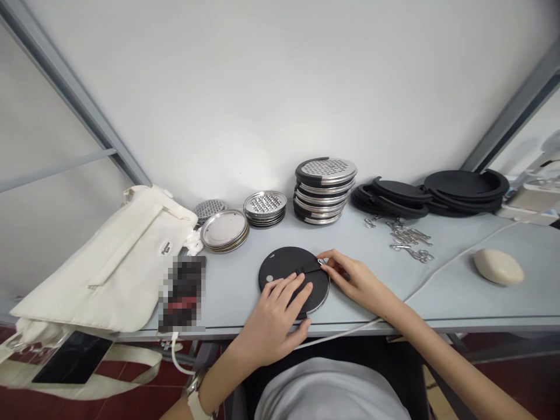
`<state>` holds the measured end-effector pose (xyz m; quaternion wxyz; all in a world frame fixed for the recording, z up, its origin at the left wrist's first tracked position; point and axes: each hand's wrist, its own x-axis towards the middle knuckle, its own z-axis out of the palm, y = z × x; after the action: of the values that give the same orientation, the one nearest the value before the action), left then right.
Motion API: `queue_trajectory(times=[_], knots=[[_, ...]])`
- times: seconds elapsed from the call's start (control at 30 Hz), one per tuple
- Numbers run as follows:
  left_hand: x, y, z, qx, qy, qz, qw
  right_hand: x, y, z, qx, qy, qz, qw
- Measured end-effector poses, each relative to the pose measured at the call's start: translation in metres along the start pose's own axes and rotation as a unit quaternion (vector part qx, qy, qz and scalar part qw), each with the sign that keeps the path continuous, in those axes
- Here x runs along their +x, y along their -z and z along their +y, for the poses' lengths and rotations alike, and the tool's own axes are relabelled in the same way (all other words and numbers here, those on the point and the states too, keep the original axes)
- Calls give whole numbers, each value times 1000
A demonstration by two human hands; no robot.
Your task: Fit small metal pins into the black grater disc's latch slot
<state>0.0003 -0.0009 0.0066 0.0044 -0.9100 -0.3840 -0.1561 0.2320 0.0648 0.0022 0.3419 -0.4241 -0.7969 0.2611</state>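
Grey shirt (pixel 330 391) cut off below, splayed left hand (pixel 275 315) part-hides black disc (pixel 284 262), right hand (pixel 353 277) pinching indistinct metal piece (pixel 321 262).

- On the white bag (pixel 118 259), well to the left of the left hand (pixel 282 315), sits a small label (pixel 165 249) with dark lettering, too small to be read surely.
- The dark device (pixel 182 294), between this bag and the left hand, is pixelated: no text readable.
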Motion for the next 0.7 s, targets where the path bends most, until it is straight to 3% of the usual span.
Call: queue_trajectory(times=[0.7], knots=[[0,-1,-1,6,-3,-6,1000,2,-1,-1,-15,-3,-6,1000]])
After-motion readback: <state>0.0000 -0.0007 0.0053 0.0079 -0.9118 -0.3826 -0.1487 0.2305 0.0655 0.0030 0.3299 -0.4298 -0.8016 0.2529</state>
